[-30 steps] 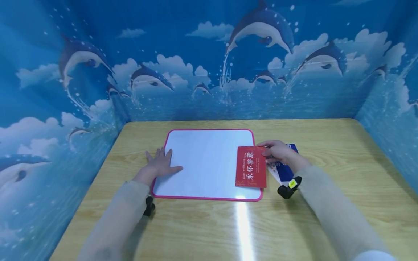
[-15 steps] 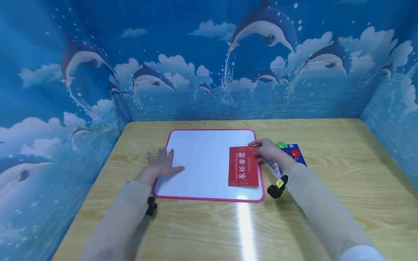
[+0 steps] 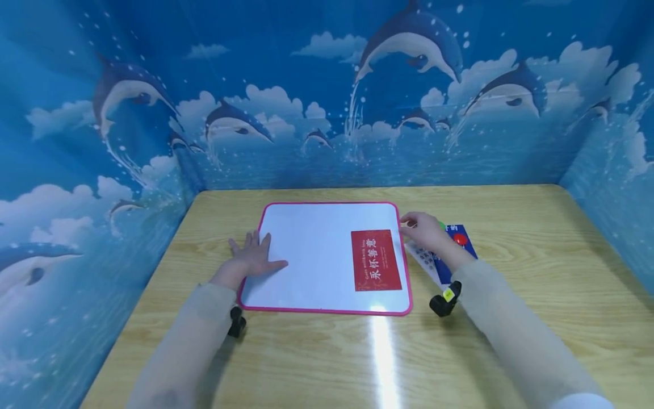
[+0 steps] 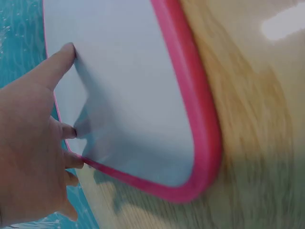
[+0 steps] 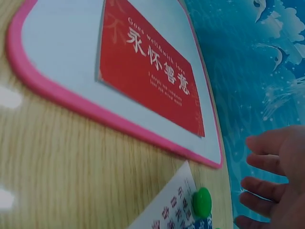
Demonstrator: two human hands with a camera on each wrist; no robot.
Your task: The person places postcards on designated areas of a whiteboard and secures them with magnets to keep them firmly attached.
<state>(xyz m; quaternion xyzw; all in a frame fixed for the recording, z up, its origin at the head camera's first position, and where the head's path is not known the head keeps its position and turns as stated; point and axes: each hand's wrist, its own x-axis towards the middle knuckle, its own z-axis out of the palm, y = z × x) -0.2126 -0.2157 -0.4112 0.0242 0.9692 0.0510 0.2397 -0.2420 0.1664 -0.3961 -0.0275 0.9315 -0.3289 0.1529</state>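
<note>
My left hand [image 3: 247, 264] lies with fingers spread over the left edge of a whiteboard [image 3: 311, 250] with a pink rim. In the left wrist view, its thumb and fingertips touch the board's surface and rim. Flat on the board's right part lies a red card [image 3: 377, 260] with white lettering, turned sideways. My right hand [image 3: 429, 233] is just beyond the board's right edge, off the card; the right wrist view shows its fingers loosely bent with nothing between them. Beneath and beside that hand are a white printed card [image 3: 423, 260] and a dark blue card [image 3: 443, 271].
A red round magnet [image 3: 460, 239] sits on the blue card, with a green round magnet [image 5: 202, 203] close by. Everything rests on a wood-grain table [image 3: 317, 352]. Blue dolphin-print curtains [image 3: 286, 159] close off the back and sides.
The red card has slid left from the board's right edge onto its surface. My right hand moved left with it, then let go and drew back right. My left hand stayed put.
</note>
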